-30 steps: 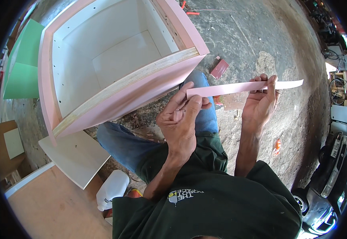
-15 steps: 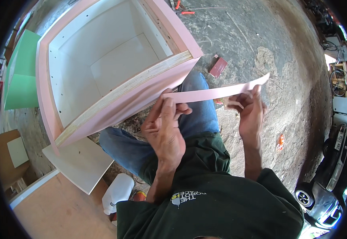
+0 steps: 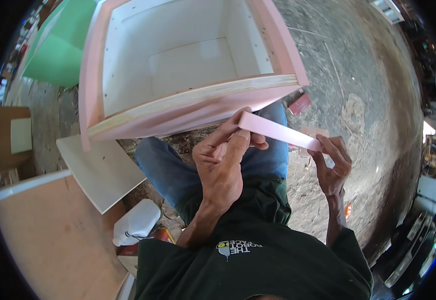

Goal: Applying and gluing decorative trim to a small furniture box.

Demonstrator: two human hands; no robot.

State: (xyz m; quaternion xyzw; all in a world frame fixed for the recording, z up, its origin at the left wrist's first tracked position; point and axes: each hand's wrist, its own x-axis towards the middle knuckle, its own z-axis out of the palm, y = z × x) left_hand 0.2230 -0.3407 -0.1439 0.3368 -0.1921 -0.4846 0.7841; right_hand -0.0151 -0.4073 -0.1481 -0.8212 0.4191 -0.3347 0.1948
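Note:
A narrow pale-pink strip (image 3: 280, 131) is stretched between my two hands over my lap. My left hand (image 3: 224, 162) pinches its near-left end between thumb and fingers. At the other end, my right hand (image 3: 334, 162) grips the strip with thumb and fingertips. Just beyond them stands an open wooden cabinet box (image 3: 188, 120) with pink outer faces and a white inside. The front edge (image 3: 193, 99) of the box shows bare, light wood grain, while its side edges are faced in pink.
A green sheet (image 3: 60, 52) stands behind the box at left. White board (image 3: 103, 172), brown panel (image 3: 53, 230) and a white plastic jug (image 3: 137, 222) lie to my left. On the rough floor at right is a dark red box (image 3: 299, 104). A parked car (image 3: 410, 250) stands far right.
My right hand has moved right and down, and the strip now slopes down to the right. The view has shifted, so the cabinet box appears farther right and higher.

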